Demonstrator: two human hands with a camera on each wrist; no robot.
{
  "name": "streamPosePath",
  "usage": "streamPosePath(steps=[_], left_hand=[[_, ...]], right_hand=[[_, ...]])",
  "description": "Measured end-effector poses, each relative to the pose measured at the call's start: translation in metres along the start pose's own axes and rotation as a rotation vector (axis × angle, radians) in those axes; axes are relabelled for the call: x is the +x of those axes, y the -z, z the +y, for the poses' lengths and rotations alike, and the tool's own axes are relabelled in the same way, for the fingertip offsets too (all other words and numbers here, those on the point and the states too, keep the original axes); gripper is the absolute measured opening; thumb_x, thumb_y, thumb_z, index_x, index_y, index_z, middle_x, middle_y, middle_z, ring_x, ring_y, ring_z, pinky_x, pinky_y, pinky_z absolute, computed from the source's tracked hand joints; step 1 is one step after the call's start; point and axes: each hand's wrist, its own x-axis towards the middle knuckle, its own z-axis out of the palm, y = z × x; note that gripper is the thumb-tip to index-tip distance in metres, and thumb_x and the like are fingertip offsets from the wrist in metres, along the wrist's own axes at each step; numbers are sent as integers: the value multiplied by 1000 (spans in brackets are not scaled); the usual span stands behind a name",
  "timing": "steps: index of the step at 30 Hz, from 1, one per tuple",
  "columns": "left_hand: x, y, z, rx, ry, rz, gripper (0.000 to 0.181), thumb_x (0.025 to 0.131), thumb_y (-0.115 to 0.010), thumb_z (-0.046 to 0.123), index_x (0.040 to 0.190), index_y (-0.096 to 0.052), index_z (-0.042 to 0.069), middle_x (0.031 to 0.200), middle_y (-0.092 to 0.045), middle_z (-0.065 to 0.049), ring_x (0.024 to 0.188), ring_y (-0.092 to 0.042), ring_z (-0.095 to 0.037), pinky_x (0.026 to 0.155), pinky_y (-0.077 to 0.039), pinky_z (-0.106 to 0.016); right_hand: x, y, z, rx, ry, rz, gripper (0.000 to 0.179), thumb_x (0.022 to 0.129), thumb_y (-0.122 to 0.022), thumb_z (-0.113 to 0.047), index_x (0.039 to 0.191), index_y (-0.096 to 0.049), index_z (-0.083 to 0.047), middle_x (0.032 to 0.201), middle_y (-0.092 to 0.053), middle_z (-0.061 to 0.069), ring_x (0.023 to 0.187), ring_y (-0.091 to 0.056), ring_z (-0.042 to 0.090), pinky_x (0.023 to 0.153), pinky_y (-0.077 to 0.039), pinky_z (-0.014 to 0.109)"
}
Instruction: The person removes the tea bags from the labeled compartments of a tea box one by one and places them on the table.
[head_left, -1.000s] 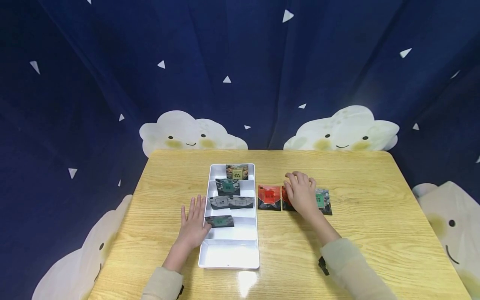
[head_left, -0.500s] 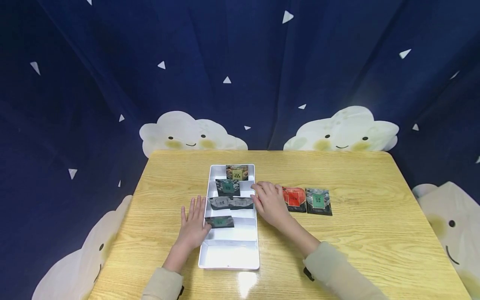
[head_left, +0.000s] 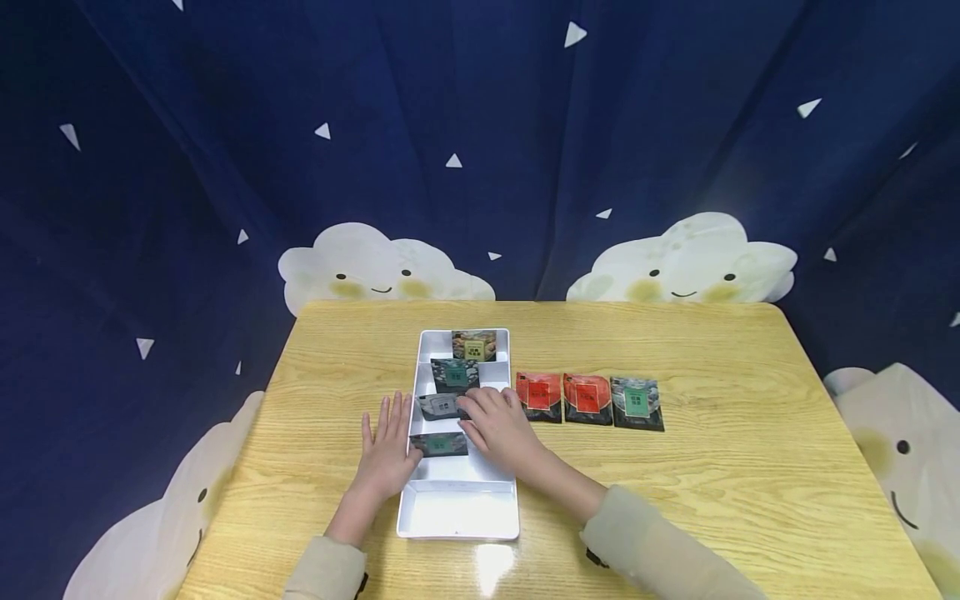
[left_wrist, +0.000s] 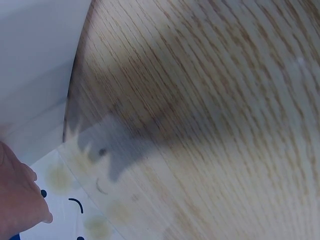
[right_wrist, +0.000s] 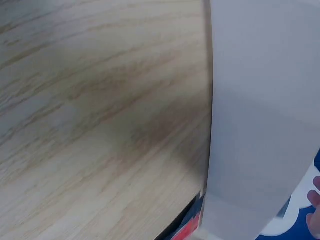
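My left hand [head_left: 388, 457] lies flat along the left side of a white divided tray [head_left: 457, 510], fingers spread. Its thumb reaches over the rim to a dark green-labelled sachet [head_left: 442, 444]. Over the tray's middle, my right hand [head_left: 502, 429] has its fingers bent down at the right grey sachet, which it mostly hides. Thumb and index finger stand apart; contact with the sachet is unclear. Beside it shows another grey sachet [head_left: 438, 407]. Behind these stand a green-labelled sachet [head_left: 454, 375] and a yellow-labelled one [head_left: 474, 345]. The right wrist view catches only fingertips [right_wrist: 314, 200].
Right of the tray, two red sachets [head_left: 538, 397] [head_left: 588, 399] and one green-labelled sachet [head_left: 637, 403] lie in a row on the wooden table [head_left: 720, 467]. A dark blue curtain [head_left: 517, 108] with white clouds hangs behind the table.
My right hand has moved left from the red sachets, across the tray's edge, to the right grey sachet. The row of sachets on the table is now uncovered. My left hand has stayed put.
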Motion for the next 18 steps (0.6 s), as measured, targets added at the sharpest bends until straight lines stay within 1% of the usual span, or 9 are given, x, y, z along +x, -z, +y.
streamPosePath(steps=[2,7,13,18], left_hand=[[0,0,-1,-1,-1,-1,82,84,-49,28,147,-3,6,153,-1,-14,139,8,-30,107,13,-53],[0,0,-1,-4,-12,13,81,83,-50,28,147,-5,5,153,-3,-15,139,6,-31,107,12,-53],[0,-1,-1,4,-20,15,81,84,-49,27,147,-4,5,153,-4,-15,139,6,-31,107,12,-54],[0,-1,-2,14,-25,16,81,84,-49,28,147,-4,4,153,-3,-16,139,4,-33,107,11,-54]], right_hand=[[0,-3,-5,-6,16,-34,34,93,-47,-35,121,-53,-18,119,-52,0,110,-46,17,89,-35,39],[0,-11,-13,-22,45,-68,35,92,-47,-36,122,-52,-19,121,-52,-1,111,-45,17,90,-34,38],[2,-15,-19,-33,67,-66,33,92,-49,-36,120,-54,-19,117,-54,-3,108,-47,16,89,-34,36],[3,-18,-23,-16,81,-54,27,91,-52,-30,115,-57,-19,111,-56,-4,105,-50,15,89,-35,36]])
